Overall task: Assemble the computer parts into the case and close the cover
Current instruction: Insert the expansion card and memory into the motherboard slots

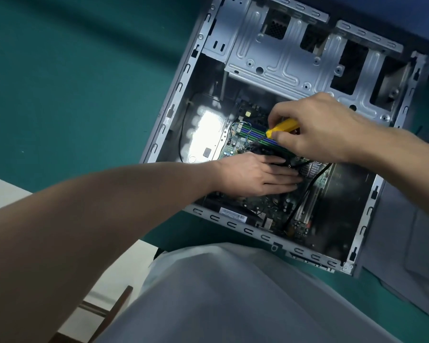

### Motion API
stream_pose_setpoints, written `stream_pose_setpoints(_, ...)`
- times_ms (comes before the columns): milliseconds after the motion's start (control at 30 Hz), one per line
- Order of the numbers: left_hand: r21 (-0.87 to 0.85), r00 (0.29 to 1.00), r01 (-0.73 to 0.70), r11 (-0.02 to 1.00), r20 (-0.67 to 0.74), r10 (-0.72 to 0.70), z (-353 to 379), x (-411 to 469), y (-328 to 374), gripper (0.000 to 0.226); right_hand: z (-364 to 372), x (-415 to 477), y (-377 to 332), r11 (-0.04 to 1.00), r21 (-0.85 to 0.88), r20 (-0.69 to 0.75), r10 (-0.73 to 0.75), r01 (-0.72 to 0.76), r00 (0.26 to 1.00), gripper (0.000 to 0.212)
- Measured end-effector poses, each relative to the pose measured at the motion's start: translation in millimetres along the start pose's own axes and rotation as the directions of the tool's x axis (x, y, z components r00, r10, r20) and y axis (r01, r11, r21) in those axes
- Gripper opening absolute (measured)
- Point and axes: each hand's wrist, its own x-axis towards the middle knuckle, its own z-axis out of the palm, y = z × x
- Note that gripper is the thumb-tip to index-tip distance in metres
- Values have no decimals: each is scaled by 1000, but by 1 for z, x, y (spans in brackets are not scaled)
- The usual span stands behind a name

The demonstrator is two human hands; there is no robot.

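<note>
An open grey metal computer case lies on its side on a green table top. Inside it sits a green motherboard with blue and green memory slots and black cables. My left hand lies flat with straight fingers on a black part at the board's middle. My right hand grips a yellow-handled screwdriver, its dark shaft pointing down-left to the board beside the memory slots. The black part under my left hand is mostly hidden.
The case's drive bay frame fills its far half. A grey panel lies to the right of the case. Green table surface stretches to the left. A white floor and a wooden stool leg show at lower left.
</note>
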Motion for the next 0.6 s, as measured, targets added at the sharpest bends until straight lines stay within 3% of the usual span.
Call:
stream_pose_setpoints(200,-42,1000,0,999,-21,-1,-2,0,0,60,-14,2,-12,913,-284,105,-275,294,956,21)
stream_pose_setpoints(300,-29,997,-2,1000,-71,0,2,-1,0,58,-18,3,-17,861,-358,164,-322,361,932,26)
stream_pose_setpoints(400,-23,993,-1,1000,-121,-1,7,0,0,55,-20,7,-23,828,-408,215,-323,386,922,9)
stream_pose_setpoints(500,-39,986,-3,999,-165,-3,13,1,0,52,-13,10,-32,812,-480,198,-270,333,942,22)
stream_pose_setpoints(600,-55,980,0,998,-199,-11,18,1,-1,49,-3,16,-43,949,-316,74,6,18,997,24)
